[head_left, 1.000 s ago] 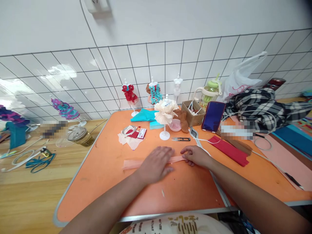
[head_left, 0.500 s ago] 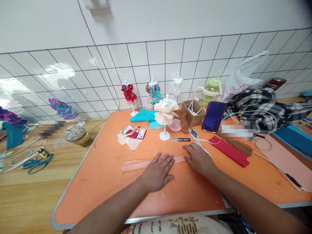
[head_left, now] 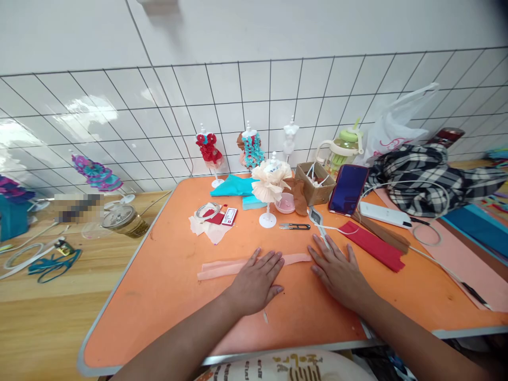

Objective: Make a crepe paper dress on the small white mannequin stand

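Observation:
A long strip of peach crepe paper [head_left: 222, 269] lies folded on the orange table [head_left: 159, 317]. Across its middle my left hand [head_left: 256, 278] rests flat, fingers outstretched, covering part of it. My right hand [head_left: 337, 270] lies palm down at the strip's right end, its fingers spread and its fingertips close to the white cord. Beyond the hands stands a small white mannequin in a cream ruffled paper dress [head_left: 271, 182]. Black-handled thread snips [head_left: 295, 226] lie between the mannequin's base and my right hand.
Behind stand small mannequins in a red dress [head_left: 208, 151] and a turquoise one [head_left: 253, 150], plus a bare one [head_left: 289, 138]. To the right are a cardboard box [head_left: 315, 185], a phone [head_left: 348, 189] and red crepe paper [head_left: 373, 246]. A lidded jar [head_left: 125, 219] sits at left.
My right hand has shifted right and spread its fingers, uncovering the strip's right end. My left hand stays flat in place. The view has tilted slightly.

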Motion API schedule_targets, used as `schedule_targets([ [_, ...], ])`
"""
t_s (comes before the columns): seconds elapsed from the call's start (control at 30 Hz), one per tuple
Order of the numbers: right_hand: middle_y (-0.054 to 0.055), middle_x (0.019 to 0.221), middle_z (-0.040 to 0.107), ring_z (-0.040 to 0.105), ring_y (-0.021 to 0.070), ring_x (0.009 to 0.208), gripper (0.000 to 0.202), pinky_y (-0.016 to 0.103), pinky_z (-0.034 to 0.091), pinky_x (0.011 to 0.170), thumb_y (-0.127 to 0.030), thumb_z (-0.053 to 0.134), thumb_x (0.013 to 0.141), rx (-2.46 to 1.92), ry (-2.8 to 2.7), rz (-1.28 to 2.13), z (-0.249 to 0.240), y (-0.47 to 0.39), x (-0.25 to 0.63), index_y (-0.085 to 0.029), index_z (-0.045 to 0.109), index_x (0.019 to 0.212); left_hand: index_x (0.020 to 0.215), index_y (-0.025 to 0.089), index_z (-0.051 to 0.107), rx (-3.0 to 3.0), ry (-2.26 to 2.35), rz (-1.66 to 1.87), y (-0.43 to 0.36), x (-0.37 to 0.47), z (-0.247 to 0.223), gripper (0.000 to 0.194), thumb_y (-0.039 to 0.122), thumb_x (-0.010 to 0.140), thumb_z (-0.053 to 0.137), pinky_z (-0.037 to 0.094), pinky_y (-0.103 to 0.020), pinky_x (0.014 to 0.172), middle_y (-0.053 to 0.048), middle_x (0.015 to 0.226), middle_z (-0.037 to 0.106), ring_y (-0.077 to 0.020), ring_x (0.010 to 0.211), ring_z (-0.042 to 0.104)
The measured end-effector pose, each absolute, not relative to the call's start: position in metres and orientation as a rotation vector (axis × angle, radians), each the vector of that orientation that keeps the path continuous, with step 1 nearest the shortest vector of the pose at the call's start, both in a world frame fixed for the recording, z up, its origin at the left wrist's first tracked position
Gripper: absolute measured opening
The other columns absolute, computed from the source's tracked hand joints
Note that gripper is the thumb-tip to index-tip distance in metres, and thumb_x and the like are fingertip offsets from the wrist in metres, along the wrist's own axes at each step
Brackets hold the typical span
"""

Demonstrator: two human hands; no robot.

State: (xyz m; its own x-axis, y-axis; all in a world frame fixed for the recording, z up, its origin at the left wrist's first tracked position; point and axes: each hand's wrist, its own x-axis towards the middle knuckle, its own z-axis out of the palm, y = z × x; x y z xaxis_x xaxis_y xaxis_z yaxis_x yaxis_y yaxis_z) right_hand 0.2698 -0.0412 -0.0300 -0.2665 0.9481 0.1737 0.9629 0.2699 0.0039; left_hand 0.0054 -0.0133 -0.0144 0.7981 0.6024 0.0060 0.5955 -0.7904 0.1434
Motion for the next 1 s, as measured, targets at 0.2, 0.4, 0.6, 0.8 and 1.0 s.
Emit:
schedule_targets([
  [0.2, 0.01, 0.152, 0.024, 0.02, 0.0206, 0.14, 0.06, 0.041, 0.025, 0.113, -0.04, 0.034, 0.094, -1.355, -2.598, 0.182, -0.027, -0.032, 0.23, -0.012, 0.025, 0.146, 0.143, 0.023, 0.029, 2.781, 0.939, 0.17, -0.014, 0.004, -0.011, 0.053, 0.046, 0.096, 0.027, 0.005, -0.049, 0.114, -0.007, 0.148, 0.036, -0.023, 0.138, 0.028],
  [0.4, 0.01, 0.153, 0.02, 0.017, 0.0232, 0.141, 0.065, 0.045, 0.021, 0.114, -0.051, 0.033, 0.093, -1.292, -2.664, 0.404, -0.03, -0.032, 0.223, -0.018, 0.02, 0.148, 0.124, 0.024, 0.052, 2.555, 1.334, 0.484, 0.005, -0.029, -0.004, 0.035, 0.031, 0.091, 0.044, 0.03, -0.044, 0.102, -0.007, 0.124, 0.057, -0.0214, 0.117, 0.048],
  [0.6, 0.01, 0.153, 0.017, 0.016, 0.0243, 0.141, 0.068, 0.046, 0.02, 0.115, -0.054, 0.032, 0.092, -1.321, -2.656, 0.456, -0.027, -0.033, 0.226, -0.018, 0.019, 0.148, 0.094, 0.024, 0.064, 2.493, 1.399, 0.404, 0.014, -0.048, -0.006, 0.015, 0.026, 0.087, 0.05, 0.031, -0.042, 0.09, -0.002, 0.092, 0.065, -0.0188, 0.091, 0.057],
  [0.8, 0.008, 0.154, 0.017, 0.016, 0.0227, 0.141, 0.066, 0.045, 0.019, 0.115, -0.051, 0.033, 0.093, -1.283, -2.66, 0.538, -0.024, -0.034, 0.235, -0.02, 0.013, 0.149, 0.087, 0.019, 0.062, 2.661, 1.132, 0.384, 0.015, -0.048, -0.008, 0.02, 0.021, 0.092, 0.042, 0.037, -0.033, 0.082, -0.003, 0.088, 0.066, -0.0163, 0.087, 0.055],
  [1.0, 0.007, 0.154, 0.017, 0.015, 0.0238, 0.141, 0.063, 0.046, 0.019, 0.114, -0.051, 0.035, 0.093, -1.277, -2.696, 0.553, -0.021, -0.032, 0.238, -0.023, 0.02, 0.147, 0.102, 0.021, 0.064, 2.921, 0.944, 0.31, 0.018, -0.059, -0.013, 0.029, 0.015, 0.093, 0.037, 0.035, -0.037, 0.088, -0.006, 0.092, 0.067, -0.0181, 0.09, 0.054],
])
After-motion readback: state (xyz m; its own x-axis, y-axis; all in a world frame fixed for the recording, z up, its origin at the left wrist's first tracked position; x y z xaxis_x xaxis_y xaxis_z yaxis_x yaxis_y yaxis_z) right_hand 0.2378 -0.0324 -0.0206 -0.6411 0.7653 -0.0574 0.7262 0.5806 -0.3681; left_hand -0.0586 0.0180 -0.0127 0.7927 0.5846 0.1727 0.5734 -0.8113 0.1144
